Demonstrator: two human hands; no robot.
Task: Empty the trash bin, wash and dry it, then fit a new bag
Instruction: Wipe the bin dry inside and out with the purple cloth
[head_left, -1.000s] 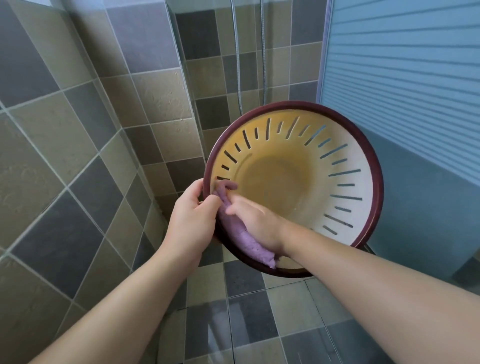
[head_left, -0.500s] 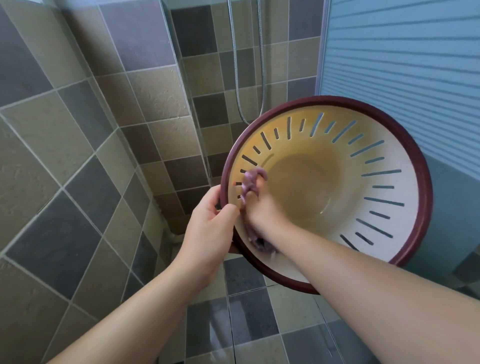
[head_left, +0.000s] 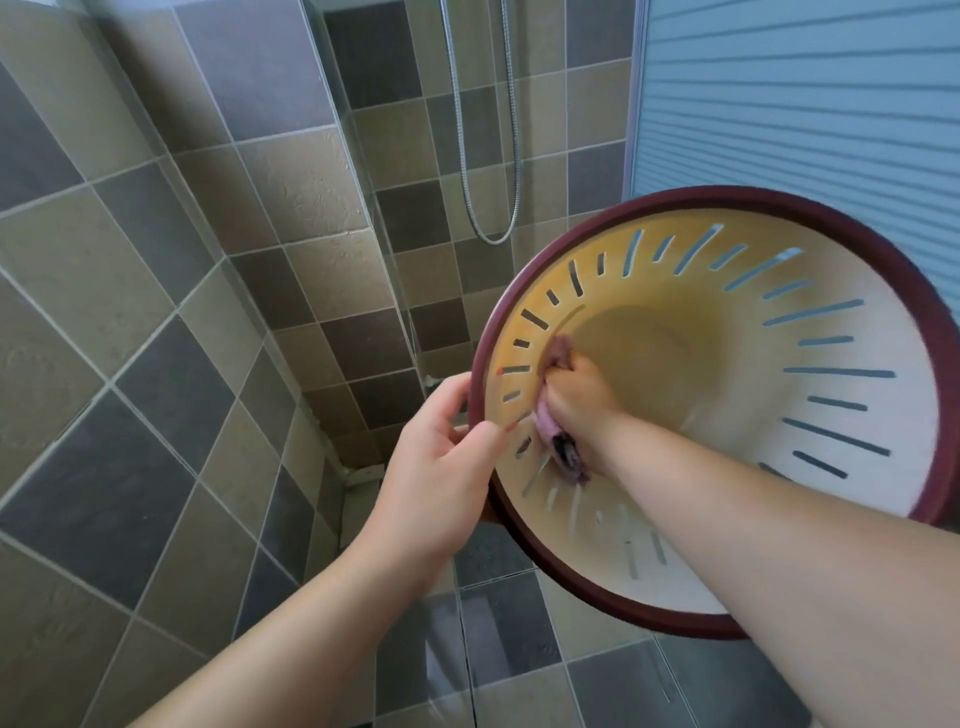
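The trash bin (head_left: 857, 322), cream with slotted walls and a dark red rim, is held in the air with its mouth tilted toward me. My left hand (head_left: 436, 467) grips its rim on the left side. My right hand (head_left: 576, 400) reaches inside the bin and holds a bunched purple cloth (head_left: 556, 441) against the left inner wall. The bin's bottom shows bare and yellowish beyond my right hand.
Tiled walls stand at the left and back, meeting in a corner. A metal shower hose (head_left: 488, 156) hangs on the back wall. A blue slatted door (head_left: 805, 93) is at the right. Wet floor tiles (head_left: 519, 665) lie below the bin.
The bin has shifted right and nearer to me. My right hand has gone deeper inside with the cloth, from the rim to the inner wall. My left hand keeps its grip on the rim.
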